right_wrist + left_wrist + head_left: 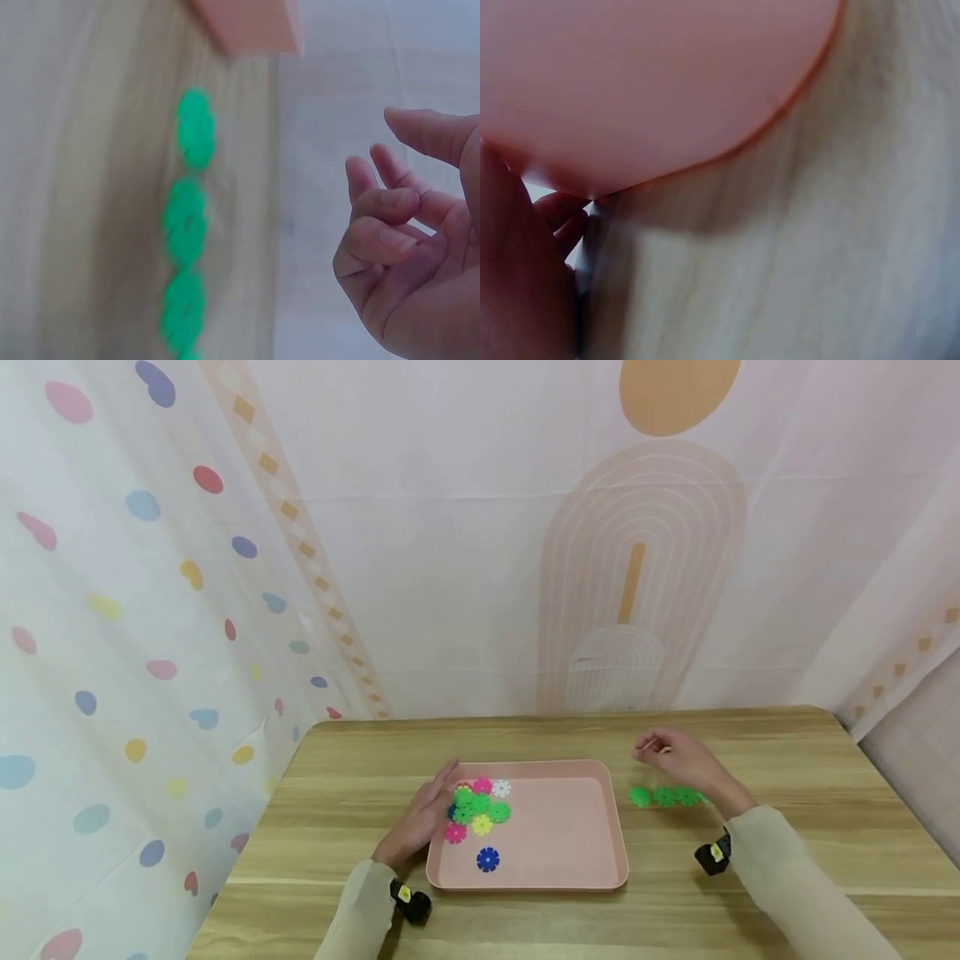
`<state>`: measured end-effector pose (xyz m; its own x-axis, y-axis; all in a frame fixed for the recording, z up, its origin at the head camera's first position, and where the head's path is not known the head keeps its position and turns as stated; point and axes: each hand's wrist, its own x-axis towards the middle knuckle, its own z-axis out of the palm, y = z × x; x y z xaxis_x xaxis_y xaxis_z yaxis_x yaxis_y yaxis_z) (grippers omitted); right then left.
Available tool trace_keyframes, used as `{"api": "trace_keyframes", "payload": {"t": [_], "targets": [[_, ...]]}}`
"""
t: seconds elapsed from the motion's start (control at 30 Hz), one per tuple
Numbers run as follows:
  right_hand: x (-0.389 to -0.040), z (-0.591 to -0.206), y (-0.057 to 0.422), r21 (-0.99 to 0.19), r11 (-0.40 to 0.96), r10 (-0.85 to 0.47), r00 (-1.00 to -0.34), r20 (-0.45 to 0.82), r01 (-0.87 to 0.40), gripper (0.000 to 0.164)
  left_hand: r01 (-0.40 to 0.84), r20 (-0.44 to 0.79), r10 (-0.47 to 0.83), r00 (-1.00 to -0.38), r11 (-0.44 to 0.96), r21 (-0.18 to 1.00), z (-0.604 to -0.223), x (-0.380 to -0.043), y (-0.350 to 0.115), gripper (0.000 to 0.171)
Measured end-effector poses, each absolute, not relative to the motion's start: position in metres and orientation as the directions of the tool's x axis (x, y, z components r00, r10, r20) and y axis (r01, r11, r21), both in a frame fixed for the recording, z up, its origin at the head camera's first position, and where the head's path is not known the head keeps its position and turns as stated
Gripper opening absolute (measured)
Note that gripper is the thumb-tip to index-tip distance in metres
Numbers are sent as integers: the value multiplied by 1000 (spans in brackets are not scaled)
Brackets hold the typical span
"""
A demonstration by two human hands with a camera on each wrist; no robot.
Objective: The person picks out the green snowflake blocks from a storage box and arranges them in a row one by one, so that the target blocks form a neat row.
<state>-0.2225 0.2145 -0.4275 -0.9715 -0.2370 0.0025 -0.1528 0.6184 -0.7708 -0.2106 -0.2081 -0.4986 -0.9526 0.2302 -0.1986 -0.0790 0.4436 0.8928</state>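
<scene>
Hovering above the wood-grained counter, the right hand is loosely curled, its thumb apart from the bent fingers, and I see nothing in its grasp. From where I stand, the row of flat, round, notched green plastic discs lies below it and on the person's side of it. The row's long axis runs left to right, with its left end towards the tray and its right end partly hidden under the right wrist. This hand is much the nearer of the two; whether the discs are interlocked, I can't tell.

At the other side, the left hand lies with fingers extended along the left edge of the shallow pink rectangular tray, touching it. Just beside that hand, inside the tray, sits a cluster of green discs with a yellow disc, a white disc and pink discs around it. One dark blue disc lies apart, nearer the person.

Between the right hand and those loose pieces stand the tray's right wall and its bare floor. Behind the counter hangs a pale patterned curtain.
</scene>
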Motion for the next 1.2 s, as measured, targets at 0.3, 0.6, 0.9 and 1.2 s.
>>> {"api": "trace_keyframes", "payload": {"t": [0.3,0.6,0.9,1.2], "targets": [[-237,-421,162,-831,501,-482,-875,-35,-243,15,-36,-164,250,-954,448,893,-499,-212,-208,53],[-240,-425,104,-849,492,-603,-779,-172,-194,20,-37,-164,239,-957,460,887,-497,-211,-210,53],[-237,-438,64,-873,483,-632,-717,-293,-69,22,19,-127,250,-960,508,861,-498,-211,-210,53],[-241,-457,45,-869,485,-593,-769,-240,-103,23,-72,-197,224,-954,467,881,-496,-209,-209,53]]}}
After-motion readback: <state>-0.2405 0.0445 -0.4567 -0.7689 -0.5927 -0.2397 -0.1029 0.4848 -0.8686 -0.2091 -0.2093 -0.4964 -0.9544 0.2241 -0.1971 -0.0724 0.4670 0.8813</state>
